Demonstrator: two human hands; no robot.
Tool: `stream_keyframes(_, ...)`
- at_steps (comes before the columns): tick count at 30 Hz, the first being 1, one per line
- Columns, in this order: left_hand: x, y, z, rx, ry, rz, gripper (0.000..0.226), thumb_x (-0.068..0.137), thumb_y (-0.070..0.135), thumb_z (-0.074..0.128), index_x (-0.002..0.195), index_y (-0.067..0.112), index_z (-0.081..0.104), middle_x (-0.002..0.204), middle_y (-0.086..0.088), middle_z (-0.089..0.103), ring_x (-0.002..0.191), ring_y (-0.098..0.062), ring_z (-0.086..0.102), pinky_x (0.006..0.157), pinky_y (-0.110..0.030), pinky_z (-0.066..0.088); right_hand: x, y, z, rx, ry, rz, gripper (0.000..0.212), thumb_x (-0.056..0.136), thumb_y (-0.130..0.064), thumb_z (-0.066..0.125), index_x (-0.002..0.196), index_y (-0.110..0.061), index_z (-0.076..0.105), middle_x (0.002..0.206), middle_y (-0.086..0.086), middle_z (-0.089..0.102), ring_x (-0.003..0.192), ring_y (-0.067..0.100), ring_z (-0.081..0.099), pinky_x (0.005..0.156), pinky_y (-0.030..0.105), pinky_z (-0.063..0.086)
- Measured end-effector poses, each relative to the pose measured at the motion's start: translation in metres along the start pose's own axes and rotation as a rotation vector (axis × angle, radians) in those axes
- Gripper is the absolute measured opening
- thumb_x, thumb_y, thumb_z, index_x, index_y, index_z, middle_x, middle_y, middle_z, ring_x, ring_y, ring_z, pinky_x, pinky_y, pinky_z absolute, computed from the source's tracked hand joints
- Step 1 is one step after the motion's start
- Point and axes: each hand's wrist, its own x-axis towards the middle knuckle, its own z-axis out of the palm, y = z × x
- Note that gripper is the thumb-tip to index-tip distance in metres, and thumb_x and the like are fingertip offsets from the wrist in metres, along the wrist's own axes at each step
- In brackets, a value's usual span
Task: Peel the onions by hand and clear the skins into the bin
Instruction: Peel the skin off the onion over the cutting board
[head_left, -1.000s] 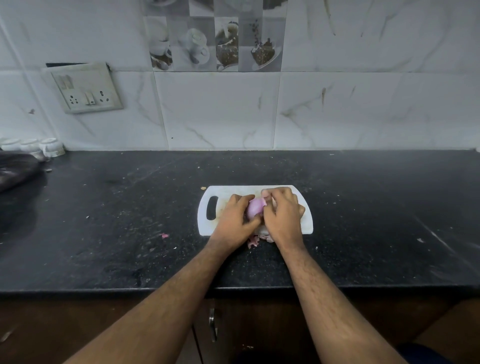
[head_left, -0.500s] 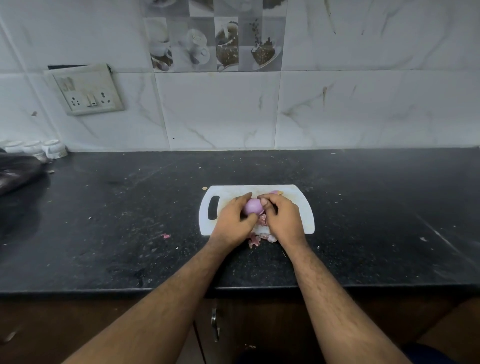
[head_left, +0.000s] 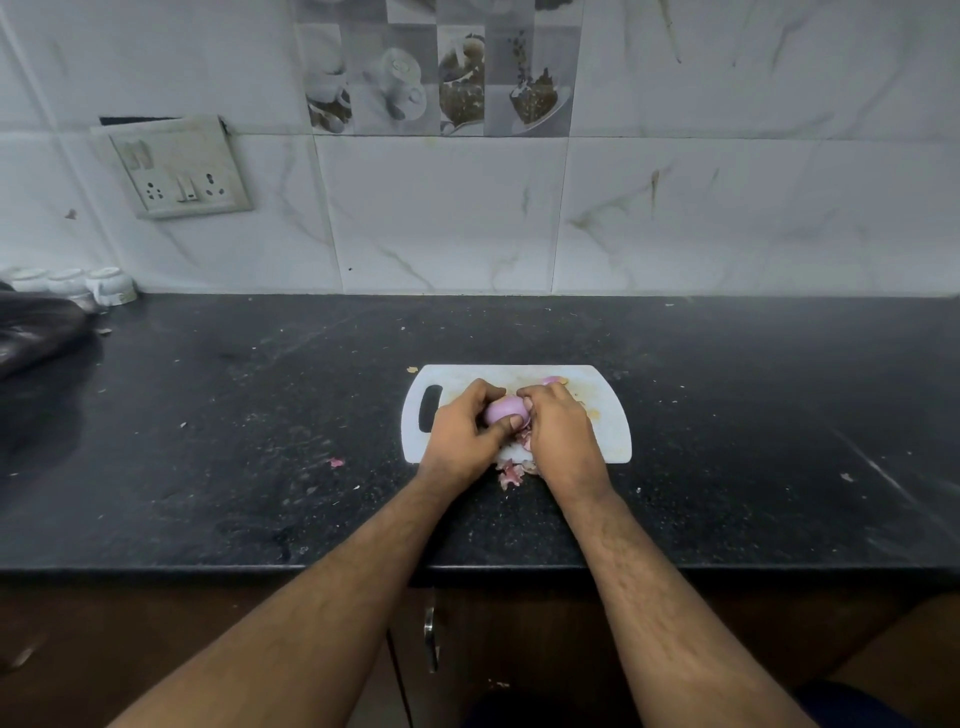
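Observation:
A pale purple onion (head_left: 505, 410) sits between both hands over the white cutting board (head_left: 608, 436). My left hand (head_left: 462, 434) grips it from the left, thumb pressed under its front. My right hand (head_left: 558, 436) holds it from the right, fingertips curled against its side. Loose pink skins (head_left: 511, 473) lie at the board's front edge, partly under my hands. A second purple onion piece (head_left: 553, 381) shows at the board's far edge, mostly hidden by my right hand.
The black counter (head_left: 260, 415) carries scattered crumbs and a small skin scrap (head_left: 336, 461). A dark bag (head_left: 36, 332) and small white cups (head_left: 70, 283) stand at the far left. A socket plate (head_left: 179, 171) is on the tiled wall. No bin is in view.
My right hand has drawn back from over the onion's top to its right side, baring more of the onion. The second piece behind it has come into sight.

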Motion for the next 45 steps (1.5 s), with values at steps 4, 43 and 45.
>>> stream_keyframes(4, 0.001, -0.005, 0.001, -0.035, -0.004, -0.003, 0.029, 0.085, 0.022, 0.083, 0.106, 0.014, 0.066, 0.100, 0.005, 0.075, 0.096, -0.012, 0.070, 0.087, -0.024, 0.057, 0.001, -0.002, 0.002, -0.026, -0.008, 0.042, 0.026, 0.095, -0.020, 0.063, 0.118, -0.011, 0.056, 0.116, 0.001, 0.052, 0.096, 0.016, 0.056, 0.083, 0.031, 0.049)
stream_keyframes(43, -0.001, 0.002, 0.004, -0.118, -0.058, -0.016, 0.054, 0.071, 0.020, 0.089, 0.119, 0.018, 0.063, 0.107, 0.007, 0.072, 0.101, -0.006, 0.069, 0.091, -0.024, 0.057, 0.007, 0.017, 0.002, 0.553, 0.079, 0.106, 0.014, 0.101, -0.027, 0.060, 0.106, -0.021, 0.072, 0.103, -0.009, 0.071, 0.098, 0.007, 0.066, 0.084, 0.026, 0.056)
stream_keyframes(45, -0.001, 0.001, 0.003, -0.151, -0.062, -0.065, 0.064, 0.069, 0.023, 0.095, 0.123, 0.016, 0.060, 0.111, 0.007, 0.070, 0.106, -0.006, 0.068, 0.094, -0.019, 0.055, 0.009, 0.020, 0.002, 0.647, 0.069, 0.180, 0.012, 0.100, -0.026, 0.062, 0.102, -0.021, 0.073, 0.098, -0.005, 0.074, 0.094, 0.016, 0.070, 0.078, 0.036, 0.061)
